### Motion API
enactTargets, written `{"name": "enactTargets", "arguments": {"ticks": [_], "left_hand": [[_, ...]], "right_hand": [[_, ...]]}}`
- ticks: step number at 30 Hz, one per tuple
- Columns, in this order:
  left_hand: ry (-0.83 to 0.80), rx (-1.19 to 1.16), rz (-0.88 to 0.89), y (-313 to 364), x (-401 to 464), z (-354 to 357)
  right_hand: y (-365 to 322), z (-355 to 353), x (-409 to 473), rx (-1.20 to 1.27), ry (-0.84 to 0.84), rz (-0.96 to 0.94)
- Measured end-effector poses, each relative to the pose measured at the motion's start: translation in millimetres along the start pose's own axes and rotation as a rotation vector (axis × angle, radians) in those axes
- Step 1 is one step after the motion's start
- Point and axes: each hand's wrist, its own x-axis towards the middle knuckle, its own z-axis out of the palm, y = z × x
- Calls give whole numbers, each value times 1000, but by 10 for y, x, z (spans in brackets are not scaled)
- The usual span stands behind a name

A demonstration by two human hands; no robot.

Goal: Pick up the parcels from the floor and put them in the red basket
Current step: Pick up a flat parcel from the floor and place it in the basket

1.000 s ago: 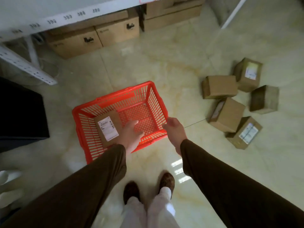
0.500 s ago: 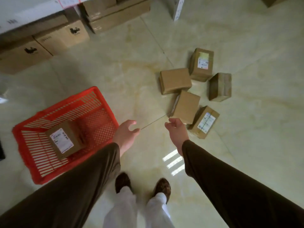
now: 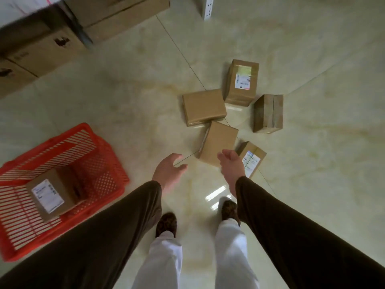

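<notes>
Large cardboard cartons point(image 3: 48, 49) sit along the upper left under a white shelf edge point(image 3: 27, 7) — two stacked flat ones point(image 3: 123, 15) lie further right. A white perforated shelf upright point(image 3: 208, 8) stands on the glossy marbled floor point(image 3: 323, 184) — dark grout lines cross it.

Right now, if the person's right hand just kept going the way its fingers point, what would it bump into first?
Most likely the plain brown parcel lying nearest on the floor: the right hand, fingers loosely open and holding nothing, points up the picture at it. Its height above the floor is unclear from this one view, so it could pass over.
</notes>
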Motion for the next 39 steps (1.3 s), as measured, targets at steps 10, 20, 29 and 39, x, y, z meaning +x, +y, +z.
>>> {"name": "enactTargets", "arguments": {"ticks": [10, 20, 29, 39], "left_hand": [[69, -185, -145, 115, 878, 867], [79, -264, -249, -48, 1996, 1512], [59, -262, -207, -51, 1953, 1689], [249, -736, -147, 231, 798, 1009]], "right_hand": [[192, -654, 1085, -2, -197, 121], [665, -534, 2087, -66, -214, 219], [641, -475, 2190, -27, -240, 176], [-122, -389, 1161, -110, -205, -97]]}}
